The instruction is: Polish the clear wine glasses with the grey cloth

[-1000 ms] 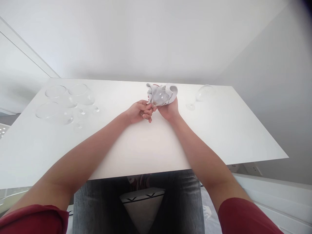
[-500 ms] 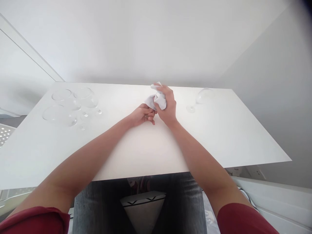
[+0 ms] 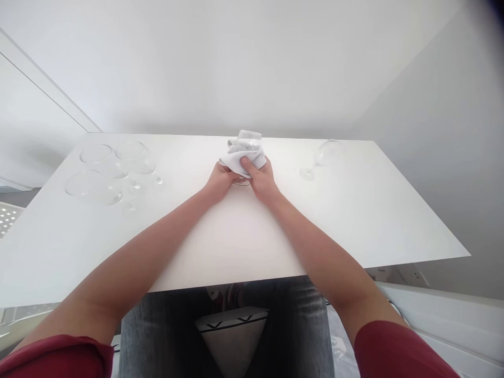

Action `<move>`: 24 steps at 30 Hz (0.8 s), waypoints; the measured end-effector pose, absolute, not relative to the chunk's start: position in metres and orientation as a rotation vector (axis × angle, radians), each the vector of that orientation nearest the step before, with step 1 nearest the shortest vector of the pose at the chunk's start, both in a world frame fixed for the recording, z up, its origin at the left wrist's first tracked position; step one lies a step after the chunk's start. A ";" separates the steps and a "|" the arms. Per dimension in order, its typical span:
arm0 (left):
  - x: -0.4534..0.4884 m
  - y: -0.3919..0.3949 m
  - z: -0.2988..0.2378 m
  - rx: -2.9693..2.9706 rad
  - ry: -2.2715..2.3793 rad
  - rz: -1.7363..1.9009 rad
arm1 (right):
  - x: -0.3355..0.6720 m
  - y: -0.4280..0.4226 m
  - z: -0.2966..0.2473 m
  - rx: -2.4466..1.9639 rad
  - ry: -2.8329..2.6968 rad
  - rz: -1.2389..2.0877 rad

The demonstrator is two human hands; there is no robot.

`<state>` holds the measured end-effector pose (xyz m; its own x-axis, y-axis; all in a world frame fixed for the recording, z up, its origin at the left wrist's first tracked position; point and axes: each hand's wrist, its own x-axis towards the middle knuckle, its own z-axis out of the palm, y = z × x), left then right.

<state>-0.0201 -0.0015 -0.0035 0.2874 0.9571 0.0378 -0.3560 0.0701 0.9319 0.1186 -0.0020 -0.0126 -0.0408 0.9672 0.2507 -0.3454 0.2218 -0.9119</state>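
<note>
Gripping the glass point(image 3: 249, 136) by the middle of the table's point(image 3: 236, 236) far edge, you have its bowl up, foot nearest you. It sits between your left hand point(image 3: 219, 182), clamped low, and right hand point(image 3: 263, 181), clamped on the cloth point(image 3: 236, 161) around the bowl. Three glasses point(image 3: 142, 163) stand toward the far left corner, a lone glass point(image 3: 327, 154) toward the far right.

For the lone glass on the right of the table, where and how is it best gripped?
Probably by the stem, just below the bowl, from the near side, where no other glass stands. The glass appears to stand upright on its foot, and the stem, faint here, looks much narrower than the bowl, so fingers could close around it while keeping off the rim.
</note>
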 end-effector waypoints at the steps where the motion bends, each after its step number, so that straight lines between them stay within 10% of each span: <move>1: -0.020 -0.001 -0.005 1.047 0.749 1.147 | 0.119 0.000 -0.014 -0.719 -1.133 1.222; 14: -0.031 0.007 -0.001 1.118 0.653 1.262 | 0.120 -0.008 -0.006 -0.809 -1.091 1.538; 21: -0.034 0.004 -0.004 1.201 0.621 1.419 | 0.120 -0.014 -0.008 -1.108 -1.495 0.842; 24: -0.035 0.004 -0.003 1.146 0.616 1.369 | 0.121 -0.010 -0.008 -0.947 -1.471 1.203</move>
